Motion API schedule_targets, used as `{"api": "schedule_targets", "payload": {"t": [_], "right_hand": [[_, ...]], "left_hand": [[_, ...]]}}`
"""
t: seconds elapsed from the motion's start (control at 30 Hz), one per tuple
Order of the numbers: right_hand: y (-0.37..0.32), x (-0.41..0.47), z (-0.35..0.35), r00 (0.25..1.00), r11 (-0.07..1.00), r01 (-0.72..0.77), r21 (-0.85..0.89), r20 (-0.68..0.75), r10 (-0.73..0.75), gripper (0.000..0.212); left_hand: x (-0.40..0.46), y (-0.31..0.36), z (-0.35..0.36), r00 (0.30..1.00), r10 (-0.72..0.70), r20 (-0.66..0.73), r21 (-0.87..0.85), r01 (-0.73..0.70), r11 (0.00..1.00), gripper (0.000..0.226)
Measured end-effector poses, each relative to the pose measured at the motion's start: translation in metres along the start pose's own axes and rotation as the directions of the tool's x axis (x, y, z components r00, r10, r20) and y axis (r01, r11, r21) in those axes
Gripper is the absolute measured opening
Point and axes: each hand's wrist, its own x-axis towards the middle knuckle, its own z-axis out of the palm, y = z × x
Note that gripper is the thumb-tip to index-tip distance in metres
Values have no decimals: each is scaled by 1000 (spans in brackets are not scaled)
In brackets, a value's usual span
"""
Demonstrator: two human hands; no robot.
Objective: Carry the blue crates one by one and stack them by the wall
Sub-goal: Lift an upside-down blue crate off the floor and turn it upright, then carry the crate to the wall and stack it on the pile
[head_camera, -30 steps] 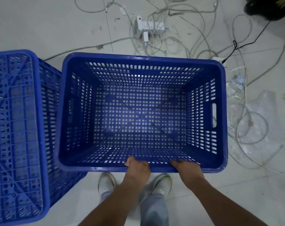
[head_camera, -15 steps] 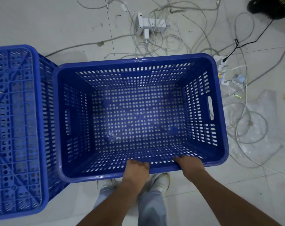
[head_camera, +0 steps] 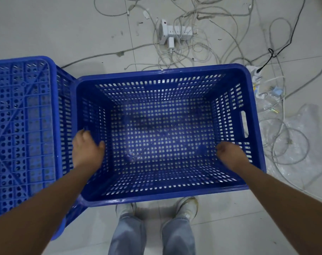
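The open blue crate (head_camera: 162, 133) sits on the floor (head_camera: 46, 24) in the middle, right above the person's shoes. The left hand (head_camera: 87, 150) rests on its 9 o'clock wall with fingers curled over the rim, and the right hand (head_camera: 230, 153) is at the 3 o'clock wall, too blurry to tell its fingers. An upside-down blue crate (head_camera: 22, 135) stands just beside it at 9 o'clock.
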Motion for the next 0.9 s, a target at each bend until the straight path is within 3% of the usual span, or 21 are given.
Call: {"api": "schedule_targets", "payload": {"t": [0.17,0.3,0.5,0.7,0.9], "right_hand": [[3,17,-34,959,982,-72,176,-259,117,35],[5,21,-56,885,979,-137,149,-427,188,46],[16,37,-64,892,928,-251,274,-308,332,56],[23,54,-64,870,845,-246,475,-275,408,55],[27,60,-69,868,815,-256,520,-246,430,51]], "left_hand": [[15,-14,-7,984,-116,134,24,114,993,70],[19,-14,-8,973,-196,118,-21,200,980,72],[39,-14,-10,918,-353,183,-196,386,902,73],[52,-17,-10,873,-421,246,-469,487,737,64],[41,-8,-15,871,-452,195,-443,489,752,60]]}}
